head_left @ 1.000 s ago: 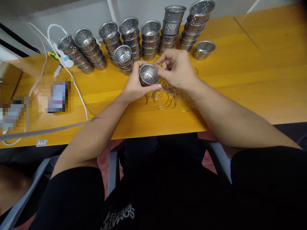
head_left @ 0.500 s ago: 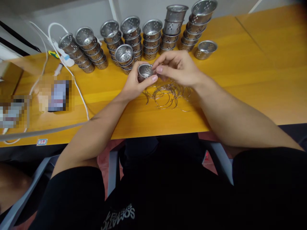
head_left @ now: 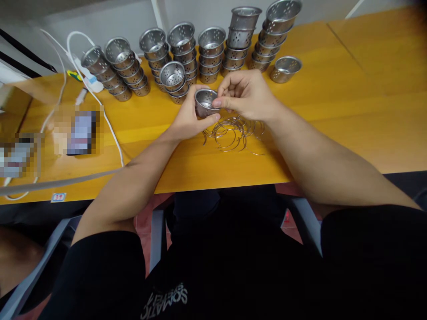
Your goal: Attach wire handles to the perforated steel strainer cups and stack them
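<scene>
My left hand [head_left: 188, 116] is wrapped round a small perforated metal strainer cup [head_left: 206, 106], thumb at its near side and fingers behind it. The cup's mouth faces up, tilted slightly toward me. At its right rim, my right hand [head_left: 242, 95] is closed in a pinch. A thin curved piece of wire seems to run from those fingertips to the rim; most of it is hidden. Just below the hands, a tangle of curved metal wires [head_left: 230, 135] lies on the table.
Several stacks of perforated cups [head_left: 211, 51] line the back of the yellow table [head_left: 333, 129]. One single cup [head_left: 286, 70] stands at their right. To the left lie a white cable [head_left: 111, 129], a power strip [head_left: 93, 83] and a blurred phone-like object [head_left: 81, 133].
The cup has shifted slightly right and turned in my left hand, and its near wall shows more. The fingers of my right hand have moved a little at the rim.
</scene>
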The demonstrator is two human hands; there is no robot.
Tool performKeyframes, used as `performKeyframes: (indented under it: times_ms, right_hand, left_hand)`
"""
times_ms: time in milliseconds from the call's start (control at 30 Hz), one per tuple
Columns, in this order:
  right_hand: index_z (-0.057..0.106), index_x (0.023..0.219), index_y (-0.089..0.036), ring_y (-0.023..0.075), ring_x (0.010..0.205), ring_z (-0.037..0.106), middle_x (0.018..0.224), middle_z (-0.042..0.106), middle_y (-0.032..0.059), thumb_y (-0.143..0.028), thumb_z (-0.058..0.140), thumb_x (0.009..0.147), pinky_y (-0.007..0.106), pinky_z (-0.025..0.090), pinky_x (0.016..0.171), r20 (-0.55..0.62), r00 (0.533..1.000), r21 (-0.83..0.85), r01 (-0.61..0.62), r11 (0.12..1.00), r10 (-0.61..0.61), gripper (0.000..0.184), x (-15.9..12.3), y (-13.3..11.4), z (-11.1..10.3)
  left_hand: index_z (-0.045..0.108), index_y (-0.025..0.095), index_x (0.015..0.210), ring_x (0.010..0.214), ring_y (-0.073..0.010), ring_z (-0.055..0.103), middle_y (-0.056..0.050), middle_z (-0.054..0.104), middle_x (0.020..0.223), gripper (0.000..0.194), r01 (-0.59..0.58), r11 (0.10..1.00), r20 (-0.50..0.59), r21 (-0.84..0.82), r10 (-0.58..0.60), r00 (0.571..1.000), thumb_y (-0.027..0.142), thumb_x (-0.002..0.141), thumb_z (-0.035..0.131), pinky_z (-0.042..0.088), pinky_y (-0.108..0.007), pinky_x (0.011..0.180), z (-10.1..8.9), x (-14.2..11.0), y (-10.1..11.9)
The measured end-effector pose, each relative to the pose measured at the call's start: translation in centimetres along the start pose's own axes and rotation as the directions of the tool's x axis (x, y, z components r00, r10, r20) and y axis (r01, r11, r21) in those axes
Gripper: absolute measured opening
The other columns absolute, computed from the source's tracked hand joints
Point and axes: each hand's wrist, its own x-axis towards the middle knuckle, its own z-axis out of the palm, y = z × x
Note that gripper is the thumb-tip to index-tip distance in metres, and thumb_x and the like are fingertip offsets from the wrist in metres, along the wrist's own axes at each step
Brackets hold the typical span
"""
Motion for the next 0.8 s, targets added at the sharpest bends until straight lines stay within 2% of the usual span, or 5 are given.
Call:
performKeyframes:
  times_ms: [300, 400, 500, 700, 800]
  right_hand:
    - [0.086, 0.106, -0.033, 0.0240, 0.080, 0.065, 0.096, 0.081, 0.0019, -0.096, 0.123, 0.075, 0.044, 0.061, 0.078, -0.057, 0.998, 0.023, 0.017, 1.000, -0.016, 0.079, 0.0, 0.8, 0.2]
    - [0.084, 0.105, -0.037, 0.0273, 0.081, 0.063, 0.101, 0.080, 0.0050, -0.093, 0.109, 0.096, 0.049, 0.062, 0.081, -0.160, 0.983, -0.119, 0.076, 0.990, -0.095, 0.062, -0.2, 0.5, 0.1]
    - [0.089, 0.103, -0.038, 0.0340, 0.094, 0.069, 0.114, 0.085, 0.0128, -0.082, 0.095, 0.109, 0.055, 0.063, 0.085, -0.124, 0.975, -0.305, 0.141, 0.942, -0.186, 0.046, -0.5, -0.1, -0.2]
    - [0.089, 0.118, -0.043, 0.0384, 0.101, 0.078, 0.130, 0.087, 0.0119, -0.065, 0.107, 0.098, 0.061, 0.068, 0.091, -0.129, 0.982, -0.239, 0.105, 0.965, -0.138, 0.035, -0.9, -1.2, 0.3]
    - [0.090, 0.115, -0.043, 0.0395, 0.104, 0.078, 0.125, 0.088, 0.0116, -0.062, 0.102, 0.103, 0.063, 0.069, 0.097, -0.110, 0.984, -0.278, 0.105, 0.955, -0.141, 0.025, -0.9, -1.4, 0.3]
  left_hand:
    - [0.055, 0.023, 0.169, 0.141, -0.0380, 0.082, -0.010, 0.075, 0.145, 0.084, 0.040, 0.998, -0.030, 0.046, -0.039, 0.999, 0.078, 0.117, 0.094, 0.069, -0.065, 0.131, 0.2, 0.0, 0.8]
    - [0.053, 0.025, 0.169, 0.140, -0.0389, 0.083, -0.012, 0.074, 0.146, 0.094, 0.049, 0.998, -0.058, 0.039, -0.047, 0.997, 0.086, 0.111, 0.096, 0.067, -0.062, 0.130, 0.1, 0.0, 0.2]
    - [0.052, 0.029, 0.168, 0.134, -0.0379, 0.082, -0.012, 0.073, 0.145, 0.105, 0.009, 0.999, -0.073, 0.034, -0.006, 0.997, 0.100, 0.104, 0.094, 0.067, -0.060, 0.126, -0.3, 0.1, -0.7]
    - [0.054, 0.031, 0.166, 0.130, -0.0380, 0.078, -0.013, 0.070, 0.144, 0.102, 0.015, 1.000, -0.082, 0.001, -0.015, 0.997, 0.099, 0.101, 0.094, 0.066, -0.060, 0.124, -0.6, 0.1, -2.1]
    - [0.052, 0.031, 0.168, 0.133, -0.0381, 0.077, -0.013, 0.068, 0.145, 0.102, -0.012, 1.000, -0.065, 0.009, 0.013, 0.998, 0.098, 0.103, 0.092, 0.065, -0.059, 0.125, -0.6, -0.1, -2.3]
